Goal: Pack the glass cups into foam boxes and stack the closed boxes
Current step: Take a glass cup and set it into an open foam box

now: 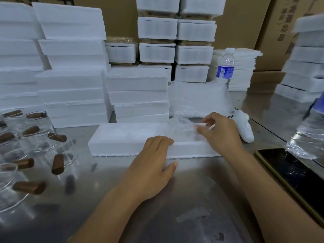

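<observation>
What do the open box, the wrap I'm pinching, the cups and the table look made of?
Open box: white expanded foam, matte, crumbly edges.
Wrap: clear plastic, likely bubble wrap, crinkled and shiny.
Cups: clear glossy glass; brown handles, possibly wood.
Table: probably brushed stainless steel, dull reflections.

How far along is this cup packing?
Done: closed foam boxes stand stacked behind. In hand: the left hand steadies the open foam box while the right hand sets what looks like a glass cup inside. Still to do: loose glass cups wait, box unclosed.
</observation>
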### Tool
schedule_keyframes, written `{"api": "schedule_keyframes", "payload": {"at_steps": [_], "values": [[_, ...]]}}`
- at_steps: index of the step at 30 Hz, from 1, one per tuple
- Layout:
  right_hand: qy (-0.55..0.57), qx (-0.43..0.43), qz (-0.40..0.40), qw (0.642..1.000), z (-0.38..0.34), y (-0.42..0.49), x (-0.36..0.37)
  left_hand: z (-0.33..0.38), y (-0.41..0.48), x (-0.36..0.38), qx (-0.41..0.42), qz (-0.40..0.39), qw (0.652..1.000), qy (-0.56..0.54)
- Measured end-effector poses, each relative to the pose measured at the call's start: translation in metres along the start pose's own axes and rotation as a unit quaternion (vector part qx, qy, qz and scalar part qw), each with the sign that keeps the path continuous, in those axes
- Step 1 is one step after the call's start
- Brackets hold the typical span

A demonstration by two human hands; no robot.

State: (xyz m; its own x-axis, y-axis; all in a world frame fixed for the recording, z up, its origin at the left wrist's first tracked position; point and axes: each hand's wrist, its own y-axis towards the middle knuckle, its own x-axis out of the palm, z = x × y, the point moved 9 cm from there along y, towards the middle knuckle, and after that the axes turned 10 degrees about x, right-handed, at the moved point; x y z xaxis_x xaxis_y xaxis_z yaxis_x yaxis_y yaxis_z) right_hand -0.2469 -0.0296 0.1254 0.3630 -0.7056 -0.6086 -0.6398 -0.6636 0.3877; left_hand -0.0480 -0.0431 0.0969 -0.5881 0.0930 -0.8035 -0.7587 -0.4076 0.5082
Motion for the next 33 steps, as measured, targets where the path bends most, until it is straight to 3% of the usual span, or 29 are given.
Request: {"api": "schedule_keyframes", "payload": {"at_steps": [4, 7, 11, 17, 19, 22, 24, 27, 30, 33], "values": [[0.073, 0.022, 0.078, 0.994, 0.003, 0.000, -0.022, -0.006, 0.000, -0.019, -0.018, 0.056, 0.998, 0.021], [0.023, 0.089, 0.125, 0.988, 0.018, 0.001, -0.030, -0.025, -0.005, -0.030, -0.078, 0.078, 0.992, 0.063], [-0.027, 0.208, 0.029, 0.977, 0.047, 0.006, -0.013, -0.036, -0.007, -0.026, -0.118, 0.024, 0.987, 0.107], [-0.015, 0.245, -0.047, 0.968, 0.060, 0.006, 0.004, -0.032, -0.006, -0.028, -0.109, 0.010, 0.989, 0.099], [-0.002, 0.254, -0.049, 0.966, 0.061, 0.005, 0.005, -0.024, -0.003, -0.041, -0.106, 0.061, 0.990, 0.076], [0.021, 0.243, -0.060, 0.968, 0.058, 0.005, 0.007, -0.002, -0.003, -0.079, -0.045, 0.222, 0.973, 0.046], [0.047, 0.233, -0.072, 0.969, 0.053, 0.003, 0.011, 0.019, -0.012, -0.107, 0.026, 0.339, 0.936, 0.097], [0.079, 0.231, -0.076, 0.967, 0.047, 0.000, 0.015, 0.048, -0.037, -0.137, 0.096, 0.494, 0.843, 0.190], [0.106, 0.233, -0.112, 0.960, 0.040, -0.004, 0.024, 0.056, -0.052, -0.151, 0.127, 0.553, 0.800, 0.195], [0.105, 0.229, -0.141, 0.958, 0.031, -0.008, 0.031, 0.039, -0.049, -0.158, 0.120, 0.544, 0.830, 0.018]]}}
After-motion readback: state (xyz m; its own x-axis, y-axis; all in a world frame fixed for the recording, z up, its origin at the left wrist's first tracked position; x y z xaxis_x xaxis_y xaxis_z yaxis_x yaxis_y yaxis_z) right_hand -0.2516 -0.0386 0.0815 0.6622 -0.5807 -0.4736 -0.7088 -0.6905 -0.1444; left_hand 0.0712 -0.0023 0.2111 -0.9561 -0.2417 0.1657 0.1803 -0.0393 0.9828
